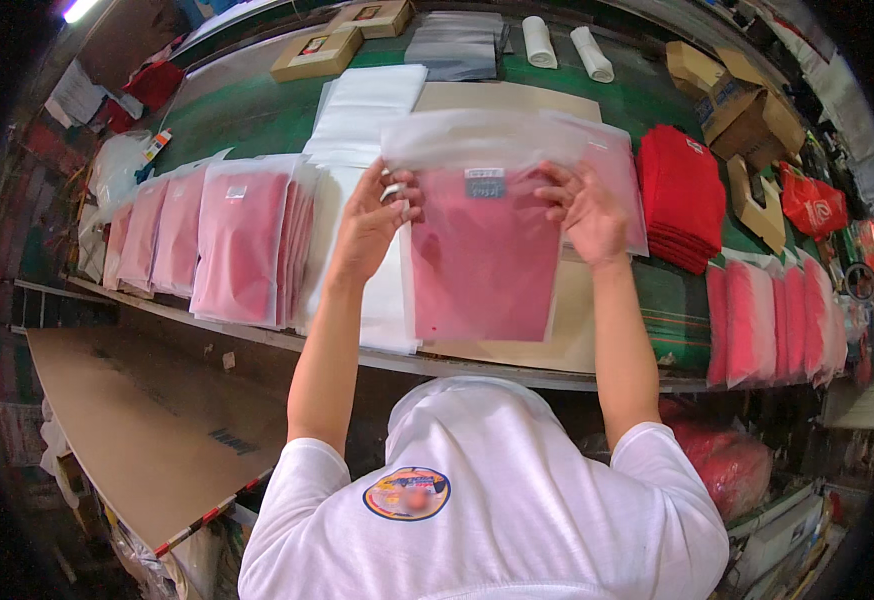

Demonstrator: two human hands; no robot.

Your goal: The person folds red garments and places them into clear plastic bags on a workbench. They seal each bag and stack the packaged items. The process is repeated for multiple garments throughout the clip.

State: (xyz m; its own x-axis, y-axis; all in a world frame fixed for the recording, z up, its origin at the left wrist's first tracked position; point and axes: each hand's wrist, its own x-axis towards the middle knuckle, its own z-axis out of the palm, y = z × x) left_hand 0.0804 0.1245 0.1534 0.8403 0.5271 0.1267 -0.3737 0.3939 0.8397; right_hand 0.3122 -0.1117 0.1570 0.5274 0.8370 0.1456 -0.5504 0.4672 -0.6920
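A frosted plastic bag (482, 262) with a folded red garment inside is held up over the table in front of me. A dark printed neck label shows through its upper part, and the bag's clear top flap is blurred. My left hand (378, 217) grips the bag's left edge near the top, a ring-like white band on one finger. At the opposite edge, my right hand (587, 210) pinches the bag with bent fingers. Behind my right hand lies another bagged red garment (615, 180). Beneath the held bag are a beige board (579, 300) and white sheets (384, 300).
Several bagged garments (238, 240) stand along the left front edge; more bags (752, 319) are at right. A stack of folded red garments (681, 195) sits beside cardboard boxes (752, 120). Flat plastic bags (369, 105) and two white rolls (539, 42) lie farther back.
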